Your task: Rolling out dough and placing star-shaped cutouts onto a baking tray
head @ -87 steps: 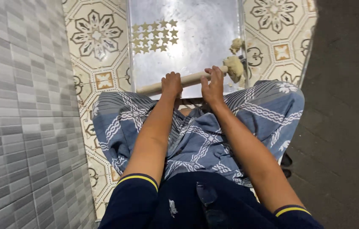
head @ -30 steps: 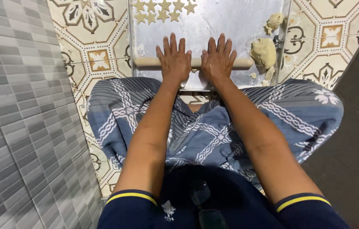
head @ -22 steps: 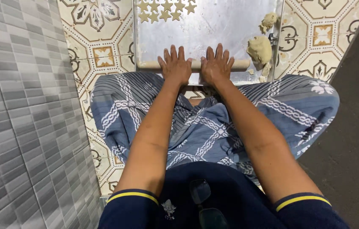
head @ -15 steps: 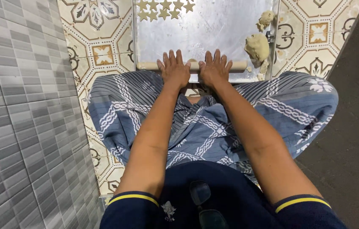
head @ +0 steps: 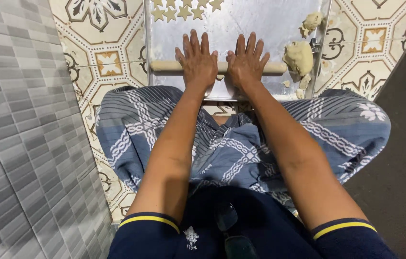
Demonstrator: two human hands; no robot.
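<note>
Two flat hands are pressed on a wooden rolling pin [head: 219,67], which lies across the near part of a metal tray [head: 270,24] on the patterned floor tiles [head: 109,62]. The left hand [head: 197,60] is laid open on it, fingers stretched, nothing gripped. The right hand [head: 247,61] is placed just beside, also open. Small star-shaped dough pieces [head: 183,9] are seen at the far edge. A dough lump [head: 299,56] is seen further right.

My hands [head: 198,60] [head: 246,60] hide the middle of the rolling pin [head: 164,66] and whatever lies beneath it. The top edge cuts off the tray [head: 260,24] and the star cutouts [head: 183,9]. My knees cover its near edge.
</note>
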